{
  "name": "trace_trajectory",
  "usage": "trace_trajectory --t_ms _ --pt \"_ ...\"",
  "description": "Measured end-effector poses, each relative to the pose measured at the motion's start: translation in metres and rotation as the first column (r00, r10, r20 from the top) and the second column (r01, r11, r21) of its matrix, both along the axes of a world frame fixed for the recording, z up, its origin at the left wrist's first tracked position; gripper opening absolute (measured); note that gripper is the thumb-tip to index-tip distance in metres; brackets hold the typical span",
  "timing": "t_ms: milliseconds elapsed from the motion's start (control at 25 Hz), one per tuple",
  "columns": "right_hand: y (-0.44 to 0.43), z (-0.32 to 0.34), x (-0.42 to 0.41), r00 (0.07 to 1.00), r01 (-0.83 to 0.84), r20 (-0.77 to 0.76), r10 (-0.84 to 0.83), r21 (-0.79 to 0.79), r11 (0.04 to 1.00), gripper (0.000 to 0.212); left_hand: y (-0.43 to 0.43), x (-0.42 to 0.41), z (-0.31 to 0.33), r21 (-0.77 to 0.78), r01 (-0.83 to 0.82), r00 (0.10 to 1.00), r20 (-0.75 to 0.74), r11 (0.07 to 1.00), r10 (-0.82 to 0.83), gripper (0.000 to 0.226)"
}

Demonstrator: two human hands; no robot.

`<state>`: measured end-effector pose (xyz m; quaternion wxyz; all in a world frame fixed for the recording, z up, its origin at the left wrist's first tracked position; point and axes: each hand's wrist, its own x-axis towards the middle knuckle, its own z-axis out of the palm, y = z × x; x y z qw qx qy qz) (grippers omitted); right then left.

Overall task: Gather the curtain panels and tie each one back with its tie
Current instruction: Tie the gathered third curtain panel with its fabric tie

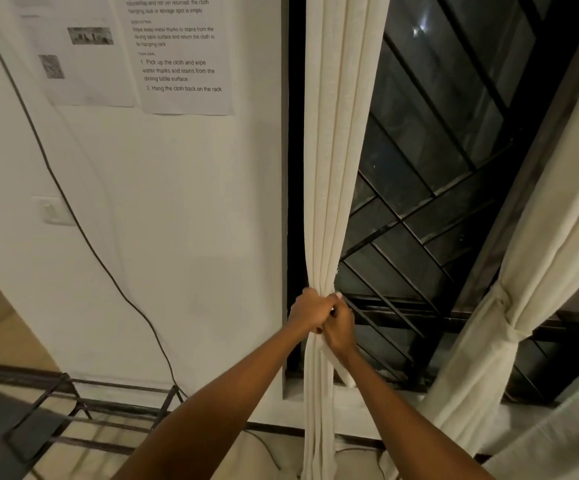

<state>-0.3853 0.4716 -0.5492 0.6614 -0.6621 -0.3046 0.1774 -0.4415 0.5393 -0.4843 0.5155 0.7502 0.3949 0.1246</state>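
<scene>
**A:** Where is the left panel?

**B:** The left panel hangs straight through the middle, from 12 o'clock to 6, bunched into tight folds in front of the dark window.

**A:** And the hands?

**B:** Both are just below centre and touch each other. The left hand is curled round the bunch from the 9 o'clock side. The right hand sits at the left hand's 4 o'clock, and its fingers are curled on the same cloth.

**A:** Does it hold a tie?

**B:** A narrow strip of pale cloth runs down from the right hand toward 5 o'clock. I cannot tell whether it is a tie or a loose fold.

**A:** The other one?

**B:** The right panel slants across 3 o'clock. A tie is wrapped round its waist at about 4 o'clock and cinches it.

**A:** What else is there?

**B:** The wall fills 9 o'clock, with papers at 11. A dark cable slants down the wall past a switch. A metal rack stands at 7 o'clock.
</scene>
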Motion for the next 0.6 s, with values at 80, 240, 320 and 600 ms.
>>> trace_trajectory --t_ms 80,240,320,600 --pt "0.000 0.014 0.004 0.999 -0.052 -0.013 0.052 -0.042 0.998 0.017 0.004 0.006 0.008 0.159 -0.009 0.998 -0.055 0.987 0.018 0.034" --pt "-0.007 0.002 0.005 0.988 -0.131 0.045 0.146 -0.245 0.961 0.031 0.012 0.013 0.016 0.397 0.065 0.974 -0.224 0.915 0.028 0.017" --pt "-0.014 -0.013 0.004 0.974 -0.092 0.166 0.157 -0.346 0.934 0.037 0.011 0.014 0.014 0.454 0.089 0.966 -0.257 0.887 0.035 0.016" --pt "-0.051 0.019 0.056 0.871 -0.221 0.228 0.435 -0.610 0.761 0.018 0.024 0.007 0.010 0.492 0.112 0.956 -0.291 0.863 0.042 0.029"
